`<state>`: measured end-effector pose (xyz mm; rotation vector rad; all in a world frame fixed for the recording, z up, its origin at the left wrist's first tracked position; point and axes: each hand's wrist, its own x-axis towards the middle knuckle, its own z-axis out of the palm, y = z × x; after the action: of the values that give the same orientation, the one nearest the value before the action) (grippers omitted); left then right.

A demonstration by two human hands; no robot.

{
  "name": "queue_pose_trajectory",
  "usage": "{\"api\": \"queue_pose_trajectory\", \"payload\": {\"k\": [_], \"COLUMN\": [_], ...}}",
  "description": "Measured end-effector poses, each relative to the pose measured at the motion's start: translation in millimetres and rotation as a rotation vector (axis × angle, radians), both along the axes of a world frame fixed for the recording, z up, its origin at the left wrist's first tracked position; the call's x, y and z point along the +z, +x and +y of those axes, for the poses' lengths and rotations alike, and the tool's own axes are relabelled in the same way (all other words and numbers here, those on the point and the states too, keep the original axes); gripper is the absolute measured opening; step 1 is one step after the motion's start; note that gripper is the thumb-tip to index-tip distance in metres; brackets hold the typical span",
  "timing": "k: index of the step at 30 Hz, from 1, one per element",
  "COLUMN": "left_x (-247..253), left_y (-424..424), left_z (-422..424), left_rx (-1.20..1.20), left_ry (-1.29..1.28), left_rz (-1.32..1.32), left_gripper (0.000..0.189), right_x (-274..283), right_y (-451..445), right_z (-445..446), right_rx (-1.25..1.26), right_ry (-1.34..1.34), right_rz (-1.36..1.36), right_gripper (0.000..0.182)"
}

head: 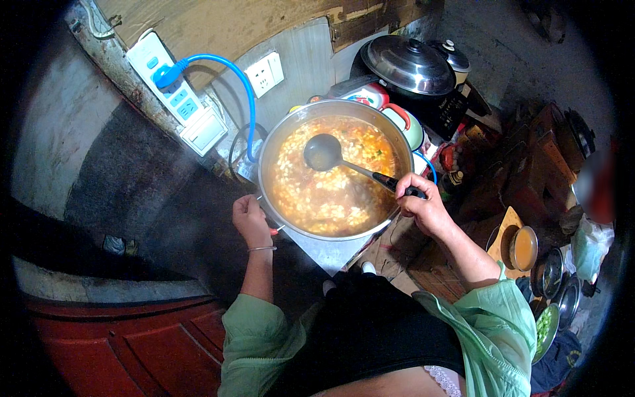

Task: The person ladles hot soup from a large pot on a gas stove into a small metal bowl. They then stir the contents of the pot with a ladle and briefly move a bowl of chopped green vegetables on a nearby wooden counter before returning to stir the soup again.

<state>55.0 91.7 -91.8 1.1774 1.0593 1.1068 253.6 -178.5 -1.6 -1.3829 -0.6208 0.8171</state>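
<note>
A large stainless steel pot (265, 171) stands before me on a white-topped surface (333, 250). Orange-brown soup (317, 198) with many pale pieces and a few green bits fills much of it. My right hand (420, 201) grips the black handle of a metal ladle (322, 153) over the pot's right rim. The ladle's round bowl lies at the soup, left of the middle, with cloudy liquid in it. On the left rim, my left hand (249, 221) is closed around the pot's side handle, whose red part shows below the fingers.
A blue cable (250, 104) runs from a power strip (166, 82) down behind the pot. Behind right stand a lidded wok (412, 67) and a green enamel lid or pot (414, 131). At far right are a bowl of brown liquid (524, 248) and chopped greens (544, 325).
</note>
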Motion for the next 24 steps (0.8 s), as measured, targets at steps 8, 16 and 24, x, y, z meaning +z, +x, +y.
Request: {"api": "queue_pose_trajectory", "payload": {"k": [8,16,24], "left_x": [0.8,8.7,1.8], "left_y": [-0.3,0.1,-0.1], "left_z": [-0.8,-5.2,-1.9], "left_rx": [0.003,0.012,0.017], "left_ry": [0.006,0.031,-0.001], "left_rz": [0.030,0.053,0.060], "left_gripper": [0.008,0.012,0.010], "right_x": [-1.9,-4.5,-5.6], "right_y": [-0.4,2.3,3.7], "right_z": [2.5,1.2,-0.8], "right_rx": [-0.026,-0.025,-0.038], "right_ry": [0.051,0.054,0.061], "right_rz": [-0.034,-0.024,-0.004], "right_gripper": [0.014,0.015,0.016]}}
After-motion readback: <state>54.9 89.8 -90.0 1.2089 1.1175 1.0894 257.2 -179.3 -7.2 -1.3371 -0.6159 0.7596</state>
